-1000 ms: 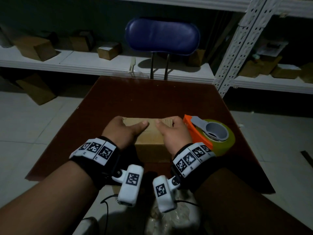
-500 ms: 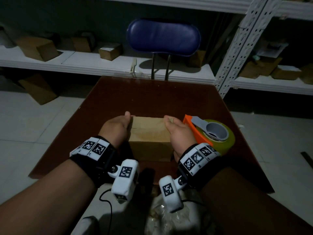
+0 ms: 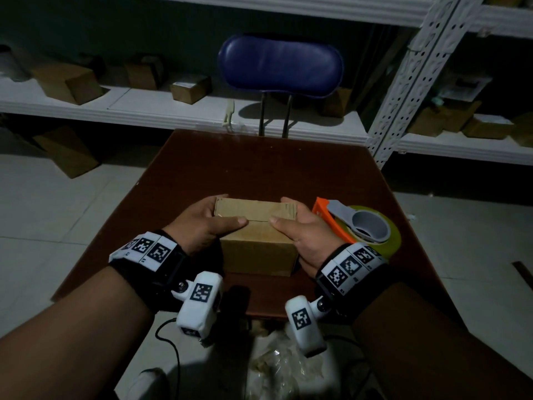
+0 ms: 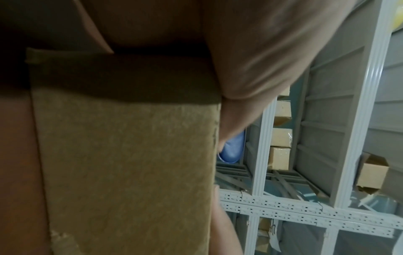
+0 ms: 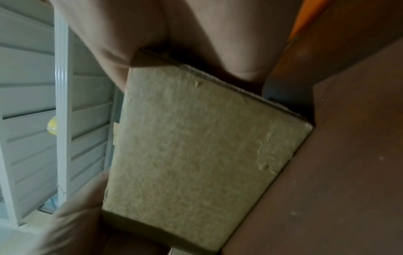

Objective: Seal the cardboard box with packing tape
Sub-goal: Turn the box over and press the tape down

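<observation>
A small brown cardboard box point(image 3: 256, 243) stands on the dark brown table point(image 3: 259, 168), flaps folded down with a seam across its top. My left hand point(image 3: 206, 223) grips its left end, thumb lying on the top by the seam. My right hand point(image 3: 301, 229) grips the right end the same way. In the left wrist view the box point(image 4: 126, 155) fills the frame under my left hand point(image 4: 250, 51). The right wrist view shows a box face point(image 5: 196, 138) below my right hand point(image 5: 196, 34). An orange tape dispenser point(image 3: 360, 226) with a yellowish roll lies just right of the box.
A blue chair point(image 3: 279, 67) stands behind the table's far edge. White metal shelving point(image 3: 403, 90) with several cardboard boxes point(image 3: 66, 82) lines the back. A crumpled plastic bag point(image 3: 277, 362) lies on the floor below the near table edge.
My hands left the top of the box, moved out to its two ends, and now the thumbs lie on top again near the seam. The box shows more of its top.
</observation>
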Tool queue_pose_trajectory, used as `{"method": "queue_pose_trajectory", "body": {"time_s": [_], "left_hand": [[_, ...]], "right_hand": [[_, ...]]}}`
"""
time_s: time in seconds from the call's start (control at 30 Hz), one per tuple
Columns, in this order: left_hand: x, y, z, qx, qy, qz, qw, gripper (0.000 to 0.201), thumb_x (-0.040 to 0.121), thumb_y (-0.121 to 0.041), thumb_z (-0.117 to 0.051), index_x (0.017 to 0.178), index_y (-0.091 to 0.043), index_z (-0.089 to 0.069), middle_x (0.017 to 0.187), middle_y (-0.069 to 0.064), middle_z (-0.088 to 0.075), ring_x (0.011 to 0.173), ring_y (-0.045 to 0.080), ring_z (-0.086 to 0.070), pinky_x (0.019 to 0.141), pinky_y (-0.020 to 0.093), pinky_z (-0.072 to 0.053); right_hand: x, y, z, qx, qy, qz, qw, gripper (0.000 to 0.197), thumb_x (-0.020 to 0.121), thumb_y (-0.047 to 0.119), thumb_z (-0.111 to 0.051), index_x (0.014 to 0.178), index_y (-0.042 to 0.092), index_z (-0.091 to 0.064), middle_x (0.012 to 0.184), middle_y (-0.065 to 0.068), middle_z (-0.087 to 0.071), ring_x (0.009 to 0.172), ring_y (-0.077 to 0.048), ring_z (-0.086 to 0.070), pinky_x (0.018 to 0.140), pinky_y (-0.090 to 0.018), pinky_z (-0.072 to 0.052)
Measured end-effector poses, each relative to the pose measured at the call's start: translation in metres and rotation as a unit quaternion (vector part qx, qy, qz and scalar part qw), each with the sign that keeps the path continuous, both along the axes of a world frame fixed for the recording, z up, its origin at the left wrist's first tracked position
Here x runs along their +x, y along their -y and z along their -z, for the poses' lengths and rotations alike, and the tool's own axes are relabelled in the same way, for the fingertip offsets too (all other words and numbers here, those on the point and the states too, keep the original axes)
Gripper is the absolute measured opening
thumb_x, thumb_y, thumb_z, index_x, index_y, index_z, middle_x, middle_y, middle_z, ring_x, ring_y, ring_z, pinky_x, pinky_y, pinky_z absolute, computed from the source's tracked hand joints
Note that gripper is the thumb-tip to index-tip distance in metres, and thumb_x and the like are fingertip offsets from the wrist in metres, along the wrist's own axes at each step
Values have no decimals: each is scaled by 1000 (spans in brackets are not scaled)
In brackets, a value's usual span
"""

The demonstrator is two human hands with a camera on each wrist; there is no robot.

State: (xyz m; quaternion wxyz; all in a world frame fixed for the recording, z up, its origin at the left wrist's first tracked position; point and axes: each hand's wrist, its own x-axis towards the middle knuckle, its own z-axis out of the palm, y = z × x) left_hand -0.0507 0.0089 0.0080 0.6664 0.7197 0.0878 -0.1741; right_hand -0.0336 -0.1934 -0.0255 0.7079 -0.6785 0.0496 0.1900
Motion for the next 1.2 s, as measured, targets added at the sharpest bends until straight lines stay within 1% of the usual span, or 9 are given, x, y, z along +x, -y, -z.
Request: {"method": "queue_pose_trajectory", "body": {"time_s": [0.17,0.27,0.47,0.57,0.67,0.77,0.97,1.1,1.2], "left_hand": [[-2,0,-8,-7,-2,37,999,38,84,19,-57,96,-17,-54,73,-10,-76,70,-1,-71,59,10,-52],[0,2,-10,-2,-33,-21,999,46,78,-2,-70,119,-18,-56,115,7,-67,97,18,-63,80,28,-53],[-4,7,-12,25,-45,-101,994,33,94,-53,-51,88,-25,-66,90,3,-66,78,18,-60,64,31,-37],[-5,6,-8,172,9,-41,984,33,105,-29,-42,134,-22,-56,131,0,-58,107,12,-57,86,24,-42],[-6,-2,-4,226,57,-2,972,46,107,-17,-32,154,-20,-31,162,0,-28,148,18,-28,112,21,-20],[-6,-5,1,208,63,-4,976,44,106,-27,-40,149,-21,-42,158,-3,-37,142,14,-35,102,13,-20],[-6,0,-3,56,-16,-121,991,41,100,-47,-45,128,-24,-64,123,6,-66,101,17,-61,84,29,-41],[-5,5,-5,-36,-51,-120,991,35,95,-34,-58,127,-21,-63,108,5,-65,90,19,-61,69,30,-44],[1,3,-1,21,-6,-91,996,49,94,-19,-61,142,-14,-52,125,-5,-59,92,6,-57,63,11,-46]], "right_hand": [[1,0,0,-8,8,-16,1000,117,52,31,-83,155,18,-29,137,-6,-56,125,-26,-57,111,-48,-45],[4,-1,0,9,-17,16,1000,88,67,26,-76,148,23,-43,131,-8,-61,114,-28,-64,104,-47,-51],[6,-6,1,2,-21,75,997,46,100,39,-57,143,26,-51,131,3,-62,119,-17,-61,112,-40,-44],[5,-9,0,-15,-7,85,996,50,98,41,-57,144,23,-52,127,8,-61,121,-15,-59,114,-40,-41],[5,-11,5,18,-14,105,994,67,79,49,-66,140,23,-56,138,-1,-62,129,-20,-58,116,-44,-40],[1,-9,5,74,-47,120,989,50,91,34,-67,138,20,-57,135,-9,-64,122,-27,-64,110,-49,-46],[2,-6,3,123,-57,142,981,36,103,22,-54,137,13,-58,135,-15,-64,122,-31,-63,111,-52,-44],[3,-6,5,91,-36,131,987,26,102,27,-52,124,22,-66,125,-11,-70,115,-28,-67,108,-50,-48],[2,-5,6,51,-10,110,993,28,101,32,-52,118,18,-69,113,-10,-75,108,-28,-71,107,-51,-48]]}}
